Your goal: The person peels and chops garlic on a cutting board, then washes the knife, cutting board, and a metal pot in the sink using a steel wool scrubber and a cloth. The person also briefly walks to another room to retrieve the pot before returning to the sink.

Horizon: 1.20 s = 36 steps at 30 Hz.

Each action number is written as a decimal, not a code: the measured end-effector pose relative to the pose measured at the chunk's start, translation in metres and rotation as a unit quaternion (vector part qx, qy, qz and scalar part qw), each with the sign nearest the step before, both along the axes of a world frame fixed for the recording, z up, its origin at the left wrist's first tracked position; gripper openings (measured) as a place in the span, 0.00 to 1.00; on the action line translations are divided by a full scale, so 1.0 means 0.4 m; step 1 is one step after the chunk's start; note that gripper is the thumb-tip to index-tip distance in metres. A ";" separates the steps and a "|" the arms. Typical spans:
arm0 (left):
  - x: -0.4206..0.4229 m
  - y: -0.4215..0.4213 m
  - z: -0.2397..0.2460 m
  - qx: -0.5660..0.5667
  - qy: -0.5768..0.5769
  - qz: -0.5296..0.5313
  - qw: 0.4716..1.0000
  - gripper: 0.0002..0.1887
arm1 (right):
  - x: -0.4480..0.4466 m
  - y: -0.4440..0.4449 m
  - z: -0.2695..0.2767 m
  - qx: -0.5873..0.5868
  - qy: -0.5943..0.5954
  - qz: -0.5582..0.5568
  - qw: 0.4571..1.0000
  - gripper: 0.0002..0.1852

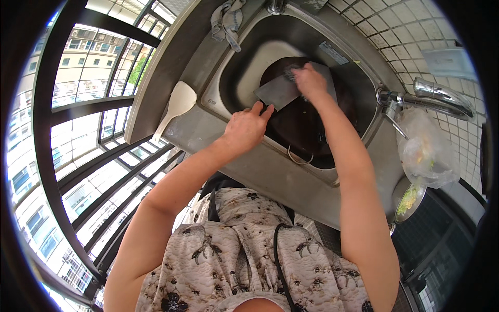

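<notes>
My left hand (247, 126) grips the dark handle of a cleaver, whose broad grey blade (277, 93) slants up to the right over the sink. Against the blade's upper part is my right hand (310, 82), its fingers blurred and curled on a greyish scrubber (289, 74), perhaps steel wool. Beneath the blade a round dark brown board (302, 126) rests in the stainless steel sink (249, 58), with a metal ring (299, 159) at its near edge. Behind my right wrist shows another flat grey metal piece (326, 76), possibly a second blade; its other end is hidden.
A chrome faucet (425, 102) reaches in from the right, above a clear plastic bag (427, 152) and a metal bowl of chopped greens (409, 202). To the left lie a pale rice paddle (181, 99) and a cloth (228, 23). Window bars (93, 105) line the left side.
</notes>
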<state>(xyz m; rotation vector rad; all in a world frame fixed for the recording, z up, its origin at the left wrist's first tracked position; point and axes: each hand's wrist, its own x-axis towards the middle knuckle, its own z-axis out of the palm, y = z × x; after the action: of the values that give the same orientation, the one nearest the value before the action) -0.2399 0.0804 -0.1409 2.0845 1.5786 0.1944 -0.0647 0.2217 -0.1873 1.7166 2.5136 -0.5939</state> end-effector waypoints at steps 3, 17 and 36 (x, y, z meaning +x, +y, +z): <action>0.006 0.004 -0.004 -0.017 -0.001 0.008 1.000 0.24 | -0.009 -0.047 -0.023 -0.095 0.149 0.126 0.976 0.11; 0.178 0.078 -0.046 0.017 0.070 0.052 0.996 0.25 | 0.331 -0.311 0.009 -0.008 0.128 -0.335 0.933 0.16; 0.145 0.030 -0.052 0.078 0.113 -0.073 0.988 0.27 | 0.294 -0.222 0.045 0.023 0.185 -0.027 0.982 0.15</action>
<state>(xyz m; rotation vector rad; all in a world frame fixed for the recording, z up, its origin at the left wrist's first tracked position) -0.1821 0.0922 -0.1617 2.4051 1.5728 0.0318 0.0527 0.1329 -0.1693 1.8450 2.7421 -0.9480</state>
